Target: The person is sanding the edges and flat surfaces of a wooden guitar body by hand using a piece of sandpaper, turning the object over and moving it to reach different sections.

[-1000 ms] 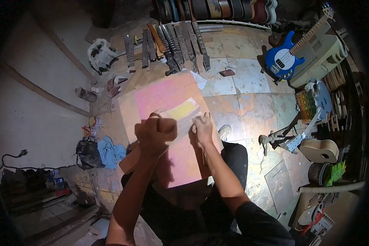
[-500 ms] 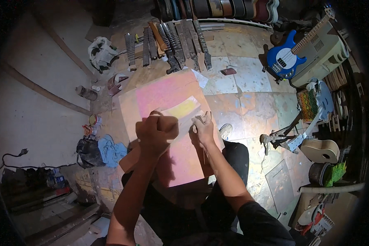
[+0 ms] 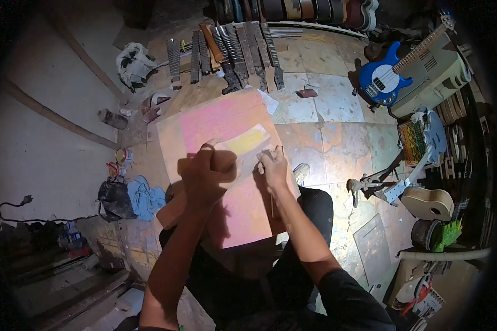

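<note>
Pale block [image 3: 250,141], yellow-patched: left end clasped by left hand [image 3: 207,172]; right hand [image 3: 273,166] curled at its near edge, whether pinching cannot be told. Pink-faced board [image 3: 247,219] set beneath the grip. Tilting or slipping could be caused by unevenly shared pressure.

One pink board [image 3: 249,218], perhaps nine necks [image 3: 227,49]

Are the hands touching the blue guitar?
No: the left hand and right hand are over the pinkish board, while the blue guitar stands apart, off to the right.
</note>
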A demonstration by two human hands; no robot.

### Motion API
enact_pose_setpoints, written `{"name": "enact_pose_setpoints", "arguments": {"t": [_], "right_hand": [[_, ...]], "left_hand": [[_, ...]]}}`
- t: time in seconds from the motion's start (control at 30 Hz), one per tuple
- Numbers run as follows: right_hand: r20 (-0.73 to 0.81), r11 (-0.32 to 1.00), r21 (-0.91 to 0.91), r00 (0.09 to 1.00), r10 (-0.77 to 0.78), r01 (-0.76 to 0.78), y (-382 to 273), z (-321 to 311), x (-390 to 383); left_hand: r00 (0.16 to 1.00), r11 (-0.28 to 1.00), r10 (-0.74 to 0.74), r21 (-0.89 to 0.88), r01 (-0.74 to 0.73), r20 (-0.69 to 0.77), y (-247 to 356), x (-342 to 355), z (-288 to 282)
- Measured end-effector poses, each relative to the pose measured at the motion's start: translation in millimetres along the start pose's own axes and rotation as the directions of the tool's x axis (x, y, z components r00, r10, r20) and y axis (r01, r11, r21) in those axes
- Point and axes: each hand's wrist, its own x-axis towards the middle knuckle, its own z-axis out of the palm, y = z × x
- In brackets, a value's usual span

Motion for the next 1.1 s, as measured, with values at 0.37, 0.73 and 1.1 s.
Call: {"name": "enact_pose_setpoints", "arguments": {"t": [0.37,0.73,1.1], "right_hand": [[-0.098,0.985,0.167,0.995,-0.021,0.038,-6,-12,24],[0.023,0.993,0.114,1.0,-0.01,0.007,-2,-4,4],[-0.054,0.987,0.157,0.998,-0.024,0.032,3,-14,21]], "left_hand": [[0.998,1.0,0.019,-0.023,-0.018,0.055,-3,-1,0],[0.999,0.998,0.007,-0.058,-0.004,0.053,-12,-3,3],[0.996,0.999,-0.02,-0.029,0.023,0.09,-13,-6,5]]}}
